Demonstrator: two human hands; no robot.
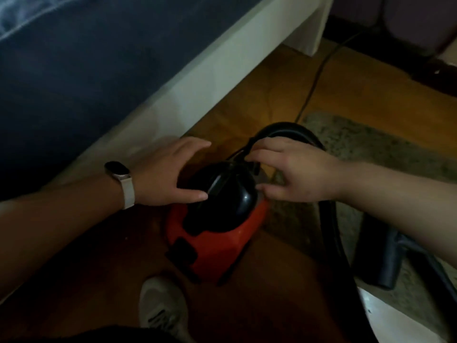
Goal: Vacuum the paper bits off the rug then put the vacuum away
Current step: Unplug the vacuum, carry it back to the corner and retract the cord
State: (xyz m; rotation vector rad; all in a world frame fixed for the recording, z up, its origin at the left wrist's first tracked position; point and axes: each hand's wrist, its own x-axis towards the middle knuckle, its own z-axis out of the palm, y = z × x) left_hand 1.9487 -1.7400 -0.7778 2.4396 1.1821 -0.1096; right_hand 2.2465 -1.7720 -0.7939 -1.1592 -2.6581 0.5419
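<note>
Red vac [217, 243] w/ black dome top sits mid-frame on wood floor [247, 82], rug [371, 144] just beside it at 2 o'clock. L hand [168, 169], fingers near straight & spread, rests on dome at 10 o'clock. R hand [291, 169] at 2 o'clock lies over black cord [241, 151]; can't tell if gripping. Grey nozzle [380, 258] at 4, shoe [160, 305] at 7, white bed frame [197, 78] at 11
</note>
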